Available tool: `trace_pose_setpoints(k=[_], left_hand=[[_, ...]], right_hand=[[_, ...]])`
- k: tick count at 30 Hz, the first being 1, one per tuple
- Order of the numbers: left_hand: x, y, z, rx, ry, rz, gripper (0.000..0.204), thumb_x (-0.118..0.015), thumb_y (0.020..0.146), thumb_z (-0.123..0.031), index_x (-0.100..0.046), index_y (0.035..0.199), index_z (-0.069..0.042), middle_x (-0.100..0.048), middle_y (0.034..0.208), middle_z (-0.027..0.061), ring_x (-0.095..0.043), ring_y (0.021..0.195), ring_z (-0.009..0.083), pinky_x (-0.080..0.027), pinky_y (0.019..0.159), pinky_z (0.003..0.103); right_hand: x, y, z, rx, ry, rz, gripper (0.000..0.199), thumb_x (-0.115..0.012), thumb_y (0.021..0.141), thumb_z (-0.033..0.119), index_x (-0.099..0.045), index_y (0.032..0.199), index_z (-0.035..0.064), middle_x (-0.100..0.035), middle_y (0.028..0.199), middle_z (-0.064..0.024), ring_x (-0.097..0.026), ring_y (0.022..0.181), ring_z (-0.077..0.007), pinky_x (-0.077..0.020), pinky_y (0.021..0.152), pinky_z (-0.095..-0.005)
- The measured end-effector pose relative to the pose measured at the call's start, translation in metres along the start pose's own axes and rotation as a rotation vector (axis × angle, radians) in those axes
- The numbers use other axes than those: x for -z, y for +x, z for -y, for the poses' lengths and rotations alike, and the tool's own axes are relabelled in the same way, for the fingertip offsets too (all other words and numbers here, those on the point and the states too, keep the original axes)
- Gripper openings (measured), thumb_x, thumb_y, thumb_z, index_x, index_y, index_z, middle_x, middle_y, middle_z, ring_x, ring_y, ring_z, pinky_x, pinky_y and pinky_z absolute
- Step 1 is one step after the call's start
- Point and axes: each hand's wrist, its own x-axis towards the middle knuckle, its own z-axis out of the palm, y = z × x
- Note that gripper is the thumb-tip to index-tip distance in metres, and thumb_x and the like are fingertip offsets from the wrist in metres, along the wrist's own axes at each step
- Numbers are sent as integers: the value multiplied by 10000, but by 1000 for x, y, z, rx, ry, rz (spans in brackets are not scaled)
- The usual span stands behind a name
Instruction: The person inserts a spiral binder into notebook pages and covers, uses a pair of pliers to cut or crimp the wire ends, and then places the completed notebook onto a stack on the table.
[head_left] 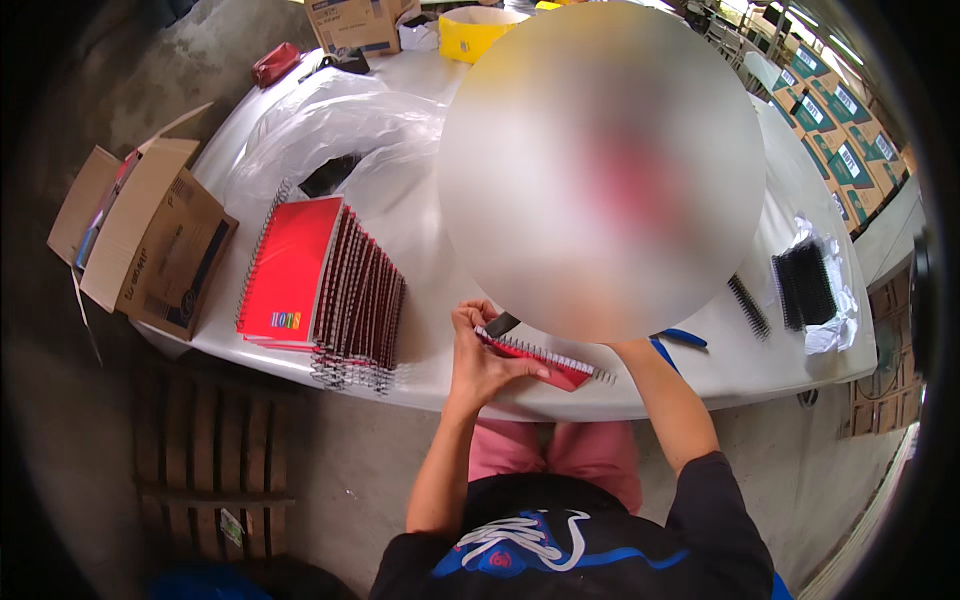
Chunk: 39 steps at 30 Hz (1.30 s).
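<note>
My left hand (pixel 482 362) is closed around a small red notebook (pixel 568 376) at the table's near edge. The notebook is tilted, and a wire coil runs along its upper edge, with the coil's end sticking out to the right. A short dark strip (pixel 502 325) shows just behind it. My right forearm reaches in over the table, but a large blurred disc covers the right hand, so its fingers and anything in them are hidden. Close to that forearm lies a tool with blue handles (pixel 686 339), partly covered. A tall stack of red spiral notebooks (pixel 295 265) stands to my left.
A loose black coil (pixel 748 305) and a bundle of black coils (pixel 800 285) on white paper lie at right. An open cardboard box (pixel 165 250) stands at the left edge. Clear plastic sheeting (pixel 310 125), a red pouch (pixel 276 65) and a yellow container (pixel 475 35) are farther back.
</note>
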Motion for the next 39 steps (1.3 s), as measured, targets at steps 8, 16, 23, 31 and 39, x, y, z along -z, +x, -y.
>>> trace_pose_setpoints(k=[8,16,23,31,39], left_hand=[[15,-12,-2,258,-546,-73,329,-737,754,-16,-476,948,-64,-533,912,42,-498,842,105,-411,757,219],[-10,-13,-43,248,-461,-275,569,-731,729,59,-494,1240,-18,-662,861,66,-598,757,99,-478,732,241],[-19,-15,-65,-167,29,-278,831,-749,738,9,-260,1409,19,-686,850,87,-520,717,82,-419,664,216],[-17,-19,-71,-279,49,-256,732,-689,724,98,-345,1365,14,-689,904,156,-669,826,170,-529,707,270],[-18,-17,-71,-136,-165,-409,691,-709,762,49,-352,1351,-8,-611,851,53,-552,747,92,-468,686,223]], right_hand=[[40,-73,-39,-160,-284,-329,774,-762,679,344,-441,1343,108,-440,1363,-164,-408,1261,-331,-335,1022,-448],[1,-174,-56,-399,-736,-543,379,-566,890,224,-541,1262,158,-515,1201,-99,-465,1122,-294,-346,922,-513],[-15,-125,63,87,-275,-547,323,-597,873,276,-606,1178,169,-527,1139,-110,-511,1052,-285,-329,934,-471],[-18,-117,64,58,-67,-366,327,-585,891,272,-594,1196,153,-568,1042,-121,-566,954,-264,-423,845,-384],[-19,-118,25,-69,71,-272,327,-486,949,292,-557,1213,113,-571,1112,-118,-545,1032,-254,-413,883,-390]])
